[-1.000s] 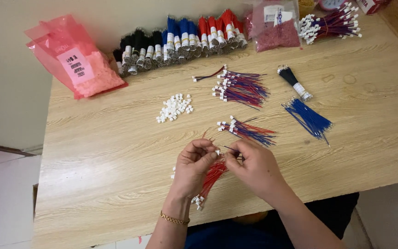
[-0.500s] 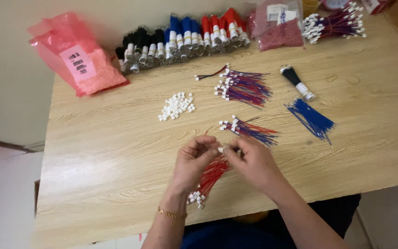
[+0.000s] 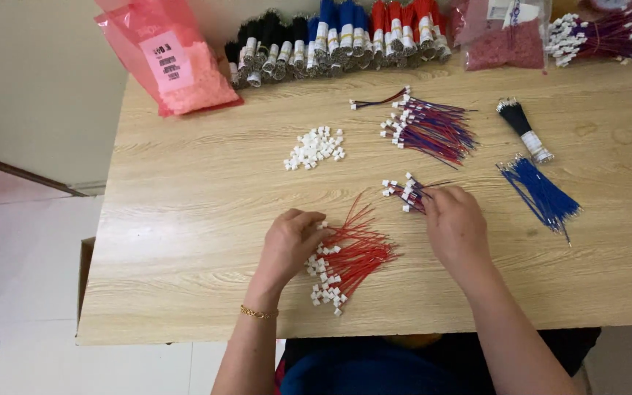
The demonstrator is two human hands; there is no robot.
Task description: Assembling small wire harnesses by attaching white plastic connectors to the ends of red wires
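The left hand [image 3: 292, 241] rests palm-down on the wooden table [image 3: 184, 241], fingers curled, fingertips touching the connector end of a bundle of red wires [image 3: 349, 257]. Whether the fingers pinch a wire cannot be told. The red wires lie fanned on the table just right of this hand, white connectors toward the near edge, free ends pointing up and to the right. A thin gold bracelet [image 3: 259, 313] sits on the left wrist.

The right hand [image 3: 456, 227] lies palm-down, fingers bent, with its fingertips on a small bundle of red-and-blue wires [image 3: 408, 193] fitted with white connectors. That bundle lies just beyond the hand, toward the far side of the table; the grip itself is hidden by the fingers.

Right of the right hand, apart from it, lies a bundle of loose blue wires [image 3: 543, 194]. Beyond that sits a black wire bundle [image 3: 522, 126] banded in white at one end. Further out from the hands, a larger bundle of red-and-blue wires [image 3: 433, 130] lies near the table centre, and a heap of small white connectors [image 3: 315, 147] lies left of it. Along the far edge stands a row of black, blue and red wire bundles [image 3: 338, 33]. A pink plastic bag [image 3: 173, 62] rests at the far left corner.
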